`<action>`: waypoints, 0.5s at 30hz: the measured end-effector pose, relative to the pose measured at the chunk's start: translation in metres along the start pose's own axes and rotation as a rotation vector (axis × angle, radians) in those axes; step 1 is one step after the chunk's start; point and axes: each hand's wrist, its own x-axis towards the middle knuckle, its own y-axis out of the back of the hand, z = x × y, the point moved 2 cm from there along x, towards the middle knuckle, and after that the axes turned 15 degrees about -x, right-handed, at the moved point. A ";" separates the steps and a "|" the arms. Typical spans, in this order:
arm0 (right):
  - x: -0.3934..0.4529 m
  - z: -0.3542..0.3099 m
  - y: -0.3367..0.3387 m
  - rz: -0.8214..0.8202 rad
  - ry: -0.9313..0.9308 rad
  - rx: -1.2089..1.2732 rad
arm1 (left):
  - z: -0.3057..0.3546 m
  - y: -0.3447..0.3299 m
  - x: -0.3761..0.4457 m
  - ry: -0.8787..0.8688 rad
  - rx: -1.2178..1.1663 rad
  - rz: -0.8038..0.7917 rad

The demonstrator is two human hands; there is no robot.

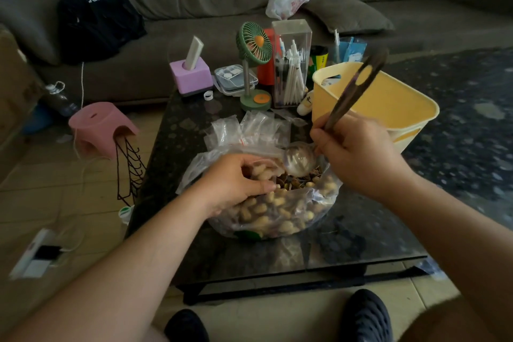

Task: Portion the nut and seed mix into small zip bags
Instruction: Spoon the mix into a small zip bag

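We saw the big bag of nut mix (277, 208) near the tabletop's front edge. Left hand (236, 183) pinched its open rim. Right hand (358, 155) gripped the ladle (299, 161), bowl inside the bag mouth. Small zip bags (249, 130) lay just behind.

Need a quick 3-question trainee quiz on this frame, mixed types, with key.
1. True or false: the right hand holds the ladle by its handle.
2. What does the left hand grip? A) yellow basket B) a small zip bag over the big bag of mix C) the green fan
3. Fill in: the empty zip bags lie on the table ____ the big bag.

Key: 1 true; 2 B; 3 behind
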 end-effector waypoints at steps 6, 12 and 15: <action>0.001 0.004 -0.014 -0.191 0.016 -0.103 | 0.007 0.009 -0.003 -0.008 0.115 -0.013; -0.001 -0.005 -0.021 -0.286 0.105 -0.187 | 0.014 0.001 -0.007 0.045 -0.299 0.118; -0.001 -0.007 -0.022 -0.320 0.095 -0.169 | 0.017 -0.002 -0.010 0.170 -0.489 0.152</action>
